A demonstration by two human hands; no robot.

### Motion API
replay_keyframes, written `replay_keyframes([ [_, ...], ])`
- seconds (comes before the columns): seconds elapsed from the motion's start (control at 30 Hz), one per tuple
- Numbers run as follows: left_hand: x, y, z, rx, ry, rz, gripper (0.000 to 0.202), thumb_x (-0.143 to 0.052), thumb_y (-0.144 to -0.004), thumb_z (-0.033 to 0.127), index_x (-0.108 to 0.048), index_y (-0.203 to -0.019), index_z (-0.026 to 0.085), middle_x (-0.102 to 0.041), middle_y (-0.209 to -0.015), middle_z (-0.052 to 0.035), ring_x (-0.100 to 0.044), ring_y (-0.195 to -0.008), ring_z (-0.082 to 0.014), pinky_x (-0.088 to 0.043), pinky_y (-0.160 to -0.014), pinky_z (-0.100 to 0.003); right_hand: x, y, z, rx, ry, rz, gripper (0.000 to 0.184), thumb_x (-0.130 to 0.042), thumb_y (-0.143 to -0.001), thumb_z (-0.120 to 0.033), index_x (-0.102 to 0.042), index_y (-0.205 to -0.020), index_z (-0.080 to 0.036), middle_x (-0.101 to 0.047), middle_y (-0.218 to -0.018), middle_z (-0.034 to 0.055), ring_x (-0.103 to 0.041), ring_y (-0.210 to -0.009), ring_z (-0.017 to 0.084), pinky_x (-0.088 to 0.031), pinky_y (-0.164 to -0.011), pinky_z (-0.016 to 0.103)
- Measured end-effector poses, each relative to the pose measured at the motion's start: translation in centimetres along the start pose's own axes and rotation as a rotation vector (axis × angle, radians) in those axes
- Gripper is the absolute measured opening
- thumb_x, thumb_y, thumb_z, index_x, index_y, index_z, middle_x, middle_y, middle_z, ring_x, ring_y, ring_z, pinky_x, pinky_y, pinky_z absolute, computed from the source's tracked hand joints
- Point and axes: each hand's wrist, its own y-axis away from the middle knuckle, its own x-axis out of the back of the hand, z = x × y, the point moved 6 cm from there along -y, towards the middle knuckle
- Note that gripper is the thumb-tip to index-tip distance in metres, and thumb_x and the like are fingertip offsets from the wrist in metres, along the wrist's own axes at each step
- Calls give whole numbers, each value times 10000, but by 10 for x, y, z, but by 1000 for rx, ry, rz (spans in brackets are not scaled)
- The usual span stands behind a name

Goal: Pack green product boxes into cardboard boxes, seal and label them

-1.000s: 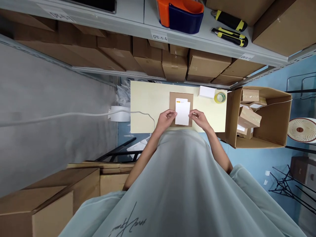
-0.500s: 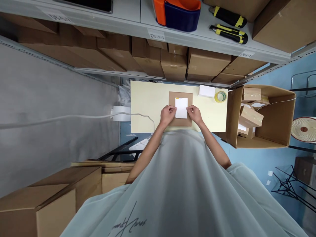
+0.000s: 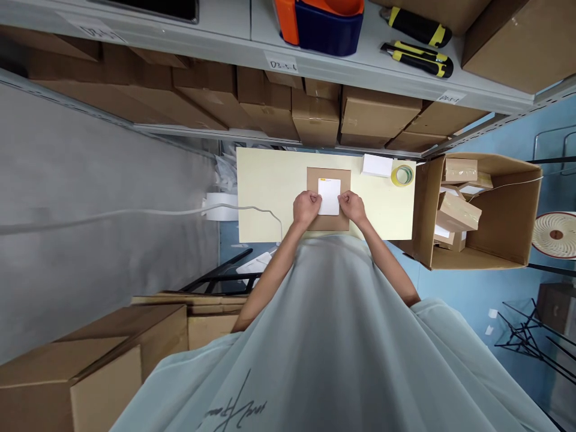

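White rectangular paper sheet (image 3: 329, 197), held at both sides
I pinch its left edge with my left hand (image 3: 306, 207), its right with my right hand (image 3: 352, 207), over a rectangular brown cardboard piece (image 3: 328, 222) on the pale-yellow table (image 3: 265, 180).

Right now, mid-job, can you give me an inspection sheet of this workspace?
Surface: pale yellow rectangular tabletop.
Job's things: white rectangular paper sheet, small yellow mark at its upper left, over a brown rectangular cardboard piece; whether they touch, cannot tell.
Clutter: white rectangular block and yellowish tape roll, far right corner.
Grips: left grip and right grip pinch the sheet's opposite side edges.
Cables: pale grey cable crosses the tabletop's left part.
Surroundings: open brown cardboard carton holding small parcels, right; grey metal shelf above, holding two black-and-yellow utility knives.
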Motion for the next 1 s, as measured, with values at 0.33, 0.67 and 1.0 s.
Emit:
replay_keyframes([
  [0.33, -2, -1, 1, -17, -34, 18, 159, -639, -958, 261, -731, -829, 246, -818, -977, -104, -745, -972, -294, -549, -931, -375, -3, -1, -2, -11, 70, -3, 170, -598, -1079, -280, -714, -962, -240, -835, -1012, 71, -782, -965, 247, -554, -886, 315],
  [0.67, -1, 1, 3, 7, -47, 26, 144, -656, -957, 262, -738, -842, 237, -840, -996, -112, -770, -991, -310, -550, -952, -392, -3, 2, -5, -14, 84, -10, 174, -580, -1098, -279, -711, -989, -242, -833, -1043, 87, -780, -1017, 277, -556, -913, 345],
  [1.0, -4, -3, -3, -19, -44, 41, 195, -668, -981, 366, -753, -856, 244, -851, -1000, -121, -770, -979, -316, -551, -937, -403, -4, 1, -6, -11, 108, -2, 191, -588, -1115, -275, -679, -948, -253, -830, -1028, 81, -778, -1011, 275, -548, -897, 339],
])
